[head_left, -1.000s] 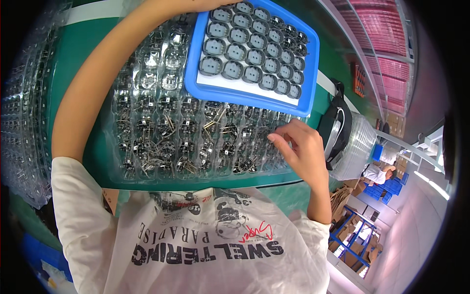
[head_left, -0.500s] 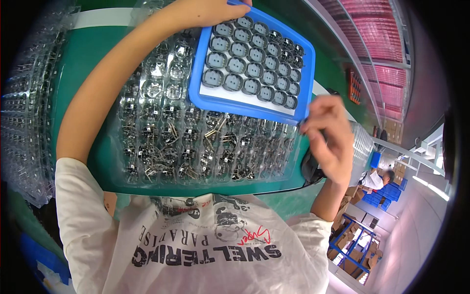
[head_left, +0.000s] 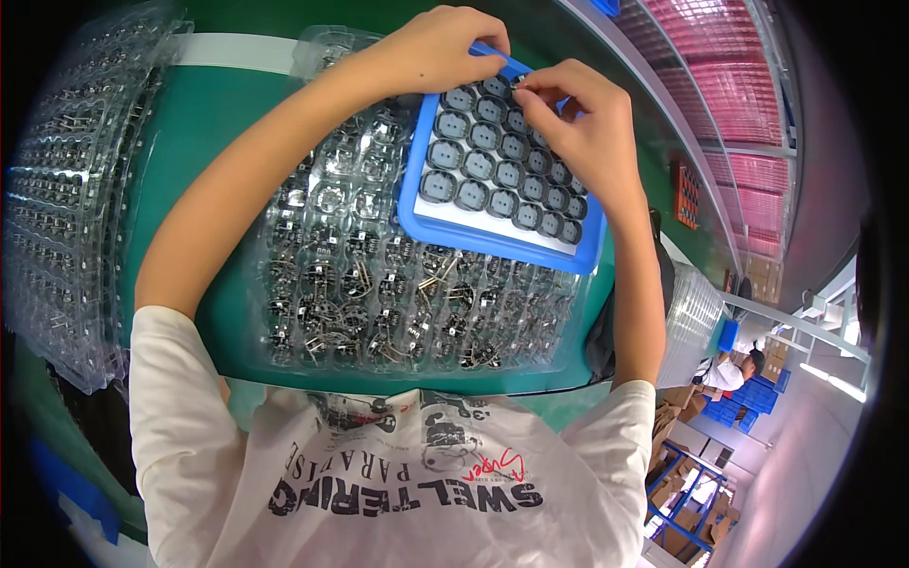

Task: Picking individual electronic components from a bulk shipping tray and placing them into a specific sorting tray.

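Note:
A shallow blue tray point(head_left: 409, 194) lies on top of a clear blister tray, its white base lined with rows of grey rounded plastic housings point(head_left: 480, 166). My left hand point(head_left: 453, 49) is closed round the far rim of the blue tray. Over the tray's far rows, my right hand point(head_left: 589, 118) is closed in a pinch at one of the housings; a tiny dark and white bit shows at its fingertips, too small to name. My right hand covers part of the right-hand rows. Small black electronic parts with metal pins point(head_left: 417, 322) fill the near pockets of the clear blister tray point(head_left: 331, 199).
A stack of filled clear blister trays point(head_left: 71, 199) stands at the left on the green work surface point(head_left: 213, 123). A black object point(head_left: 606, 331) lies by my right forearm. Farther right are stacked clear trays point(head_left: 693, 303), another person point(head_left: 727, 372) and blue crates point(head_left: 748, 393).
My right hand has moved from beside the tray's near right corner to its far rows, its fingers now pinched. My left hand stays on the far rim. The whole view has shifted slightly.

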Demonstrator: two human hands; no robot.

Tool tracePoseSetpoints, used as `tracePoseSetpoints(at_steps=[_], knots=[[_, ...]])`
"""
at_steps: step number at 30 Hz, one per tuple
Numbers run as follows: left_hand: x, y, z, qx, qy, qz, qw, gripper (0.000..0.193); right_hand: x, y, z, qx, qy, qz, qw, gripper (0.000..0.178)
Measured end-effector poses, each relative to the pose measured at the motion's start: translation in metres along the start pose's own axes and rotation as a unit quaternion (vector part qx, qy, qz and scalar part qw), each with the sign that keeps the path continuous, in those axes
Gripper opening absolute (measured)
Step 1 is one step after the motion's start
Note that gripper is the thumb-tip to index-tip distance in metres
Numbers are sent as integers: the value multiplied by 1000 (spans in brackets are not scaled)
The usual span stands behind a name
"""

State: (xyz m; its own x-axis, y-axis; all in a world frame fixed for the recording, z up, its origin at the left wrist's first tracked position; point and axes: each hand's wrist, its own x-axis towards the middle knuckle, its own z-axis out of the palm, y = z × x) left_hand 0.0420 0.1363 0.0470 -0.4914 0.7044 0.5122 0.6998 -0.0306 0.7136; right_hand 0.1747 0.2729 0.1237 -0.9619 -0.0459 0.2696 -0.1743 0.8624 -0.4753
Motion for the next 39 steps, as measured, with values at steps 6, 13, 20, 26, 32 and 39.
tracePoseSetpoints(at_steps=[6,13,20,26,32,39], knots=[[1,-1,0,8,5,0,1000,19,7,-1,8,-56,6,-58,997,9],[0,4,-5,-18,2,-21,1000,20,9,-2,7,-60,-18,-7,998,10],[2,8,-8,-46,-4,-42,998,24,11,-2,2,-124,-50,-47,990,10],[3,9,-10,-53,-10,-42,998,23,15,-4,3,-168,-69,-80,980,10],[3,4,-9,-56,-16,-44,997,23,16,-2,7,-182,-88,-86,976,10],[1,10,-11,-50,-31,-48,997,23,16,5,10,-174,-91,-98,976,10]])
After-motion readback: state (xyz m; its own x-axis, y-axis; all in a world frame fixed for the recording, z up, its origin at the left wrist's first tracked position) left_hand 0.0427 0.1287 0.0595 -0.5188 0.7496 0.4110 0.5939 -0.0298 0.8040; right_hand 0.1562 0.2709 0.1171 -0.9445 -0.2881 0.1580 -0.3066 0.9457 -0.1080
